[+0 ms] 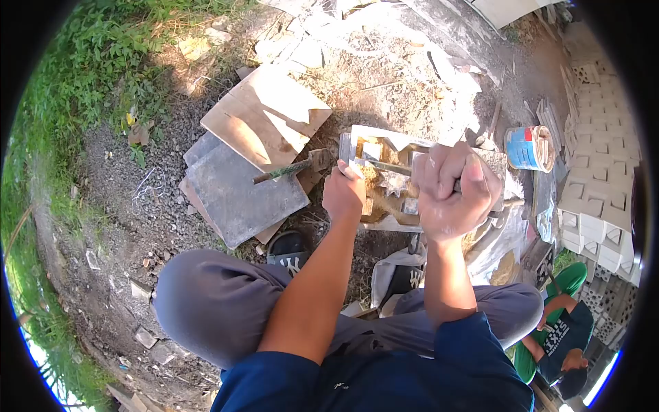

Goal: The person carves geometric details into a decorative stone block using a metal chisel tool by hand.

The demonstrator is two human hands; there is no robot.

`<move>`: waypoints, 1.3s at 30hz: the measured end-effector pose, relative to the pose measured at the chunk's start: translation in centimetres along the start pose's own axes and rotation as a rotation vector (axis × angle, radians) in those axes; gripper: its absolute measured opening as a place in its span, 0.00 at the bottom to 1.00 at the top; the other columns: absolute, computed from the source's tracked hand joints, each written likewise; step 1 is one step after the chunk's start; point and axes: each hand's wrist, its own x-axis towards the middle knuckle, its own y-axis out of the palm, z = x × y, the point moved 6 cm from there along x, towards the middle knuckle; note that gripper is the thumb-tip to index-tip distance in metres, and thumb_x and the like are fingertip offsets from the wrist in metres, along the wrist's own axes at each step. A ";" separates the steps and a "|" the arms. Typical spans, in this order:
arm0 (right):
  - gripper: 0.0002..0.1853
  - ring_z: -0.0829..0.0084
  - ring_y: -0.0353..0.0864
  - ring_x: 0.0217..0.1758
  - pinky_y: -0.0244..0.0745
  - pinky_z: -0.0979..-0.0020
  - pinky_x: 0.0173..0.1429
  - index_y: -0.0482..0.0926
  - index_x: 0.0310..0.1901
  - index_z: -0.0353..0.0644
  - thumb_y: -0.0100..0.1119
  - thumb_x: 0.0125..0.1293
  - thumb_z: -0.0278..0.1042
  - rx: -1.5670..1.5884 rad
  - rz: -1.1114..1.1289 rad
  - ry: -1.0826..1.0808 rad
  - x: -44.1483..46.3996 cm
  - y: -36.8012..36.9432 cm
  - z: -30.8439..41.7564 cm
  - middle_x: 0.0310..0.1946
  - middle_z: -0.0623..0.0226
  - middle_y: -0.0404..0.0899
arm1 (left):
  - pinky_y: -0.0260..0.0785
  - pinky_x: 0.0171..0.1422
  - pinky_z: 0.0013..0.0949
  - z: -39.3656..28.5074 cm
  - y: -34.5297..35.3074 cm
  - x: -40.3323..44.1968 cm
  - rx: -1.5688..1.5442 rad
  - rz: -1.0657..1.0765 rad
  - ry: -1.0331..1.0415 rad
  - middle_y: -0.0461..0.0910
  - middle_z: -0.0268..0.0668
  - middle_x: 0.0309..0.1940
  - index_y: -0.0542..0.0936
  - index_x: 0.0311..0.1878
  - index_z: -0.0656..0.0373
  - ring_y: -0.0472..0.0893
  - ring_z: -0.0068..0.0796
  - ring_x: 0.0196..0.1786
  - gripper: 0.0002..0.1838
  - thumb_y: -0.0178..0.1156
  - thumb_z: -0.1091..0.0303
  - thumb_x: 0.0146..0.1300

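A metal mould (391, 221) with star-shaped and angular inner pieces lies in front of me, with sandy yellow-brown material in its gaps. At its left edge, my left hand (345, 191) is closed, thumb pressed on the rim. My right hand (456, 192) is a fist above the mould's right part. A thin metal bar (388, 167) runs leftward from this fist across the mould; the part inside the fingers is hidden. Just left of my left hand, a greenish rod (281, 172) ends by a small block (320, 159).
Flat boards (247, 192) are stacked at the left on gravelly ground. A blue-labelled can (528, 148) stands to the right. Pale patterned blocks (597, 158) are piled along the far right. Another person (566, 329) sits at lower right. Green plants (89, 75) grow at upper left.
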 end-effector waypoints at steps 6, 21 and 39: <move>0.19 0.79 0.44 0.16 0.42 0.70 0.23 0.57 0.21 0.45 0.39 0.72 0.38 -0.056 -0.248 0.115 4.0 -3.0 0.7 0.14 0.74 0.50 | 0.73 0.58 0.55 -0.6 0.0 -0.1 0.013 -0.051 0.041 0.84 0.50 0.49 0.83 0.52 0.56 0.81 0.58 0.54 0.31 0.31 0.47 0.79; 0.26 0.82 0.54 0.16 0.48 0.74 0.21 0.60 0.23 0.41 0.38 0.83 0.44 -0.121 -0.457 0.041 0.5 -3.0 -0.6 0.15 0.73 0.57 | 0.73 0.57 0.57 0.1 0.1 -0.3 0.019 -0.029 0.004 0.82 0.53 0.48 0.80 0.52 0.61 0.81 0.59 0.53 0.28 0.33 0.51 0.78; 0.26 0.84 0.52 0.17 0.48 0.75 0.21 0.59 0.25 0.43 0.38 0.83 0.49 -0.465 -0.216 -0.029 0.9 1.7 -3.3 0.16 0.77 0.56 | 0.73 0.57 0.56 0.2 0.0 0.0 0.002 0.014 0.014 0.81 0.54 0.48 0.78 0.54 0.61 0.80 0.59 0.53 0.26 0.36 0.52 0.77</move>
